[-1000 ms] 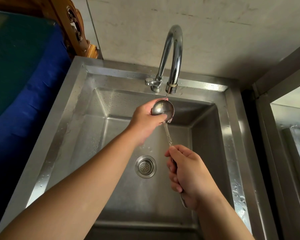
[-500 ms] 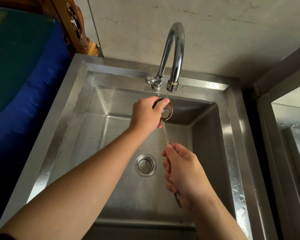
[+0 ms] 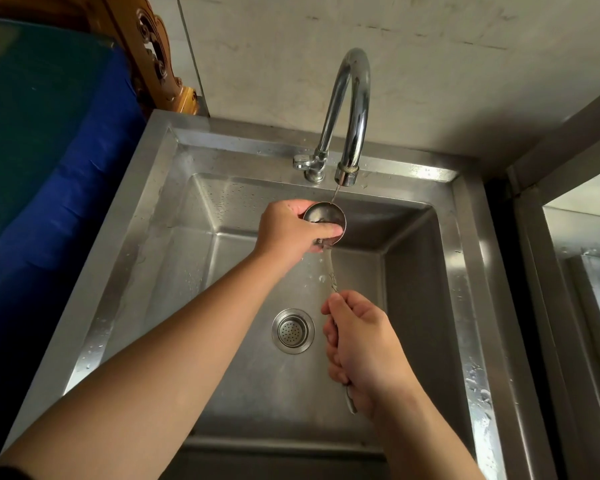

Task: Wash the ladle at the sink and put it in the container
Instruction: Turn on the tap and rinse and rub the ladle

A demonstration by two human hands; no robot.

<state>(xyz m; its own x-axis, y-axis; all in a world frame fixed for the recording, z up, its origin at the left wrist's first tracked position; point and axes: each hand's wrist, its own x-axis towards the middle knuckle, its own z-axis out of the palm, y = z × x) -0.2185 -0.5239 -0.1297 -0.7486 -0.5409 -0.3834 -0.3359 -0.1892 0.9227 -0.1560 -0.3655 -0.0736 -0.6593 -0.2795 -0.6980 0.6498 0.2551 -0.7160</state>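
While a thin stream of water [image 3: 336, 192] runs from the spout, the left hand [image 3: 288, 233] cups the round bowl of the ladle [image 3: 325, 219], its fingers [image 3: 303, 205] curled behind the far rim and the thumb pressed across the near edge. The bowl is polished steel, shallow and circular, tilted so that its hollow faces the camera, and it sits directly under the faucet [image 3: 347, 109] outlet. From the bowl a slim, flat metal handle with an embossed pattern slants down toward the right hand [image 3: 361, 344], whose fingers are wrapped tightly around it in a fist, thumb on top; the rounded end of the handle pokes out below the heel of the hand. Water trickles and splashes off the bowl along the handle.

Both bare forearms reach over a deep rectangular stainless-steel sink [image 3: 125, 271] with brushed walls, rounded inner corners and a wide flat rim beaded with droplets, heaviest on the right. A circular perforated drain strainer [image 3: 292, 330] lies in the basin floor, just left of the right hand. The faucet is a glossy chrome gooseneck with a small lever at its base. Behind it rises a scuffed, pale wall [image 3: 430, 64]. Left of the sink is a blue-draped surface [image 3: 66, 174] and a carved wooden piece [image 3: 153, 53]; to the right, another steel unit [image 3: 589, 271].
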